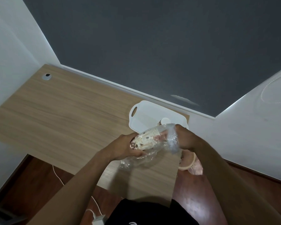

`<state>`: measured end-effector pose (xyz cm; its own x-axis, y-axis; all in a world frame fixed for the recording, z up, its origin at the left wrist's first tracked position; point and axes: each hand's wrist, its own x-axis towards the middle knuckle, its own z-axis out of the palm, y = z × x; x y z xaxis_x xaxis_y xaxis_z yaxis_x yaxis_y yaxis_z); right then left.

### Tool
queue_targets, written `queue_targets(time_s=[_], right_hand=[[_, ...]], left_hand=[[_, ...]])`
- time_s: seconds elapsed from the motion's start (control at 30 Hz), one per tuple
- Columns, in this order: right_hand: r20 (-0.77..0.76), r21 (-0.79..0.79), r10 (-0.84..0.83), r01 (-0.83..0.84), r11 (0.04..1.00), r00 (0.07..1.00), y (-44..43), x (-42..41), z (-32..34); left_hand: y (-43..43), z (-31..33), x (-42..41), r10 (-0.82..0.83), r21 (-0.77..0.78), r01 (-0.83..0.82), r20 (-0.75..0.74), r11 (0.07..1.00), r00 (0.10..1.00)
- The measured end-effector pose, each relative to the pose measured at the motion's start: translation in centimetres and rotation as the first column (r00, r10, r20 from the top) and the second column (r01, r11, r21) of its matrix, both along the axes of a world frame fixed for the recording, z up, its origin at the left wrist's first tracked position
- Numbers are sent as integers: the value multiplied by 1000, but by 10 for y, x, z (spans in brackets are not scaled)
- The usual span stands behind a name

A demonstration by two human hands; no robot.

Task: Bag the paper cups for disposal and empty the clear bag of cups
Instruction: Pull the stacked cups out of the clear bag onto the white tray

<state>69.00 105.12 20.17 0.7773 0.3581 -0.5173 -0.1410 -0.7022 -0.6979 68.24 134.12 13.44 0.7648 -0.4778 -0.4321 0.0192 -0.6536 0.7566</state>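
A stack of paper cups point(144, 140) printed with coffee beans lies on its side inside a crinkled clear bag point(154, 153), held above the desk's near right part. My left hand point(126, 147) grips the stack's closed end through the plastic. My right hand point(186, 138) pinches the bag's open end by the cups' rims. One more cup point(165, 121) stands on the white tray point(139, 122) just behind the bag. Below my right wrist, past the desk edge, hangs a pinkish bag point(195, 167) with a cup rim point(187, 163) showing in it.
The wooden desk point(63, 114) runs left to a cable hole point(47, 76) near the far corner. A dark panel rises behind it, white walls on both sides. A white cable and charger point(97, 220) lie on the reddish floor below.
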Motion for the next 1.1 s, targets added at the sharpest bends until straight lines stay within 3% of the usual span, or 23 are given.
queue_targets(time_s=[0.1,0.2,0.27,0.43,0.57,0.7,0.83,0.93,1.1], right_hand=[[-4,-93,-50,50,994,999,-10,2,-8],[95,-99,-157,166,981,983,-18,6,-11],[56,16,-285,285,958,957,-19,5,-3],[-19,214,-412,406,888,911,-19,6,-3],[-3,266,-488,471,841,873,-11,9,0],[16,272,-627,601,752,778,-27,14,2],[-108,346,-666,656,671,738,-40,12,3],[-138,409,-672,660,630,728,-36,7,0],[-406,535,-674,759,372,617,-25,2,-19]], left_hand=[[2,-2,3,27,12,-27,54,1000,998],[9,-10,8,80,144,-109,197,984,977],[14,-15,10,121,220,-175,237,960,964],[11,-19,13,145,325,-251,317,912,937],[4,-22,15,154,446,-293,322,846,934],[18,-26,15,306,471,-375,219,798,926],[27,-31,20,449,354,-457,109,816,887],[19,-27,25,613,238,-584,-66,776,787],[15,-31,26,726,135,-734,-346,666,595]])
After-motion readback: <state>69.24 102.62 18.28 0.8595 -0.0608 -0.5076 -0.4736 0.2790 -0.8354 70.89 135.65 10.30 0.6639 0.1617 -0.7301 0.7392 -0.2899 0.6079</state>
